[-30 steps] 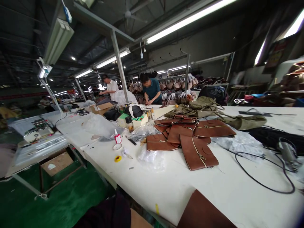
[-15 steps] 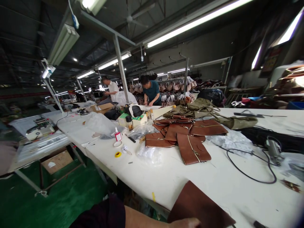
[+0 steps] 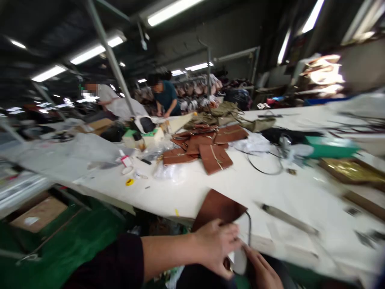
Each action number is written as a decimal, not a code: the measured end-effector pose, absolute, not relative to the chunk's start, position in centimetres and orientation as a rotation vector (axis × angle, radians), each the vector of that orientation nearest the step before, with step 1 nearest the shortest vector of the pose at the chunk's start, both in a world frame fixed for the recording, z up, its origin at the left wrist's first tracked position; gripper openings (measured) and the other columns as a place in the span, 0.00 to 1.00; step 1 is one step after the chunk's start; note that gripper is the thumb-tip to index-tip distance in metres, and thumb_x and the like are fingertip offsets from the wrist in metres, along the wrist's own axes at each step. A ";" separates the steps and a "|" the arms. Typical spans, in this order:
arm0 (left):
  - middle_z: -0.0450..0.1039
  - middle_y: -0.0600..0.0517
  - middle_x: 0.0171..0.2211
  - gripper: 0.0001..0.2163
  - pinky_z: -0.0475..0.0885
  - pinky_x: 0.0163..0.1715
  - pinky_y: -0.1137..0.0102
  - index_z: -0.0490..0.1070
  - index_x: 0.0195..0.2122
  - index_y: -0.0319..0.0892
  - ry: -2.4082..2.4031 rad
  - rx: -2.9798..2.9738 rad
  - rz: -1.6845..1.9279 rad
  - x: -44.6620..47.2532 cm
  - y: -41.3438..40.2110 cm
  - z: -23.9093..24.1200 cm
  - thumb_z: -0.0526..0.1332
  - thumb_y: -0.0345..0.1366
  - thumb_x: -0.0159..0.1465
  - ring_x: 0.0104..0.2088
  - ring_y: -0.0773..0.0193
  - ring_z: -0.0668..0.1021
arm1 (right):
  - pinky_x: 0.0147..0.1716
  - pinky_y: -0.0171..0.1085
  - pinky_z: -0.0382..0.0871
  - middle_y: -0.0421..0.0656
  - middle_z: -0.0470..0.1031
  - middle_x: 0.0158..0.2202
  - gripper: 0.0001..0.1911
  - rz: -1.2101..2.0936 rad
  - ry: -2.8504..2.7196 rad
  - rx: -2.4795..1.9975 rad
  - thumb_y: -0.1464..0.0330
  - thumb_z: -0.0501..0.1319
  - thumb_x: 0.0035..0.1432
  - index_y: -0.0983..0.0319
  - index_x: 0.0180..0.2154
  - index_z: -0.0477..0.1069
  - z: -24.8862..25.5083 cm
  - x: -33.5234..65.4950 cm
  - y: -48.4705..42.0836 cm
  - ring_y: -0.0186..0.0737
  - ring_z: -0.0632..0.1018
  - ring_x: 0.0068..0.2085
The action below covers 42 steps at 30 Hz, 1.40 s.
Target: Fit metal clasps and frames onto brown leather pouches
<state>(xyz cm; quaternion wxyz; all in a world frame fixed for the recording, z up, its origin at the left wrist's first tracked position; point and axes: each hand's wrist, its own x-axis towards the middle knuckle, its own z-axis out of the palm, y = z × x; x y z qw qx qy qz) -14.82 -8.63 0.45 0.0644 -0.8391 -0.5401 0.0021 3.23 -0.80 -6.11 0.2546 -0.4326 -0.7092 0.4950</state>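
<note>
I see the left hand (image 3: 217, 248) at the near edge of the white table (image 3: 270, 192), fingers curled over the near end of a brown leather piece (image 3: 219, 205) that lies half over that edge. The right hand (image 3: 262, 269) sits just right of it and lower, fingers loosely out, touching something small and white; the blur is heavy, so I cannot tell whether it grips. A long grey tool (image 3: 289, 219) lies to the right of the piece. Farther off sits a pile of leather pieces (image 3: 204, 147), and beyond it a person (image 3: 167, 98) bends over the table.
</note>
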 end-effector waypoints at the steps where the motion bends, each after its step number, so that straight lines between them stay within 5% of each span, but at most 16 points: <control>1: 0.75 0.37 0.63 0.34 0.70 0.60 0.54 0.72 0.63 0.35 -1.735 -2.548 -0.034 -14.5 -8.8 0.6 0.61 0.58 0.66 0.71 0.47 0.66 | 0.34 0.47 0.79 0.47 0.83 0.37 0.18 1.454 -1.815 -1.223 0.46 0.68 0.60 0.51 0.40 0.84 -6.3 3.3 -1.1 0.58 0.85 0.43; 3: 0.73 0.38 0.65 0.33 0.65 0.66 0.54 0.70 0.66 0.35 -1.860 -2.562 -0.090 -14.4 -8.6 0.4 0.64 0.51 0.64 0.72 0.46 0.65 | 0.37 0.46 0.77 0.48 0.82 0.33 0.23 1.961 -1.243 -1.159 0.46 0.70 0.55 0.60 0.35 0.82 -6.8 3.2 -1.2 0.54 0.83 0.38; 5: 0.69 0.37 0.69 0.34 0.63 0.68 0.53 0.69 0.67 0.35 -1.898 -2.572 -0.108 -14.5 -8.2 -0.2 0.65 0.49 0.64 0.73 0.45 0.64 | 0.34 0.41 0.72 0.46 0.81 0.30 0.23 2.102 -0.959 -1.129 0.49 0.76 0.49 0.62 0.32 0.80 -7.3 3.0 -0.8 0.45 0.78 0.33; 9: 0.67 0.34 0.71 0.34 0.64 0.67 0.52 0.70 0.67 0.33 -1.898 -2.574 -0.100 -14.0 -8.1 -0.9 0.65 0.50 0.65 0.74 0.44 0.63 | 0.31 0.37 0.64 0.42 0.78 0.28 0.22 2.106 -0.842 -1.166 0.53 0.79 0.46 0.64 0.31 0.79 -7.5 2.8 -0.2 0.37 0.71 0.29; 17: 0.70 0.35 0.69 0.34 0.65 0.67 0.51 0.72 0.67 0.34 -1.995 -2.492 -0.180 -13.1 -8.1 -1.7 0.66 0.50 0.63 0.72 0.42 0.67 | 0.30 0.37 0.58 0.37 0.70 0.22 0.19 2.103 -0.925 -1.202 0.56 0.77 0.50 0.61 0.24 0.75 -6.9 3.1 0.7 0.35 0.64 0.26; 26: 0.74 0.39 0.67 0.32 0.66 0.67 0.53 0.78 0.62 0.38 -1.975 -2.370 -0.378 -12.4 -8.1 -3.5 0.68 0.50 0.60 0.69 0.45 0.71 | 0.30 0.37 0.62 0.40 0.75 0.23 0.23 2.077 -1.375 -1.232 0.49 0.74 0.56 0.62 0.26 0.78 -5.1 5.5 3.0 0.37 0.70 0.27; 34: 0.78 0.42 0.64 0.31 0.68 0.62 0.56 0.81 0.58 0.43 -1.830 -2.324 -0.471 -13.1 -7.9 -5.5 0.67 0.59 0.60 0.66 0.47 0.75 | 0.35 0.37 0.70 0.45 0.84 0.32 0.16 1.154 -1.954 -1.367 0.58 0.65 0.67 0.64 0.40 0.83 2.0 8.3 19.3 0.41 0.81 0.33; 42: 0.80 0.45 0.62 0.17 0.65 0.63 0.58 0.79 0.58 0.46 -1.674 -2.275 -0.418 -14.5 -7.6 -8.3 0.60 0.39 0.70 0.67 0.54 0.72 | 0.43 0.40 0.68 0.53 0.85 0.45 0.13 0.534 -2.194 -1.747 0.68 0.65 0.65 0.67 0.47 0.85 0.2 6.2 35.5 0.49 0.81 0.45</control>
